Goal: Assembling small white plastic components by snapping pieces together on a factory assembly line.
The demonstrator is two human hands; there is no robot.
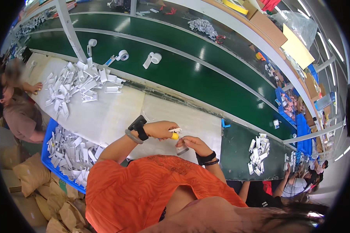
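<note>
My left hand [161, 129] is closed on a small white plastic part [176, 130], which shows above its fingers. A small yellow thing [175, 136] sits at its fingertips; whether it is a finger cover or a piece in the grip, I cannot tell. Close by on the right, my right hand [195, 144] is pinched, its fingertips almost meeting the yellow thing. Whatever that pinch holds is too small to make out. Just under those fingers is a greyish-white rounded piece [182, 150]. Both hands are over the white-covered worktop [159, 106], close to my body.
Loose white plastic parts [79, 81] are heaped at left on the worktop. More fill a blue bin [46, 149] beside me. A green conveyor belt [182, 73] carries white rolls [155, 58]. Finished-looking white pieces [259, 153] lie right. A co-worker [21, 116] sits left; others work right.
</note>
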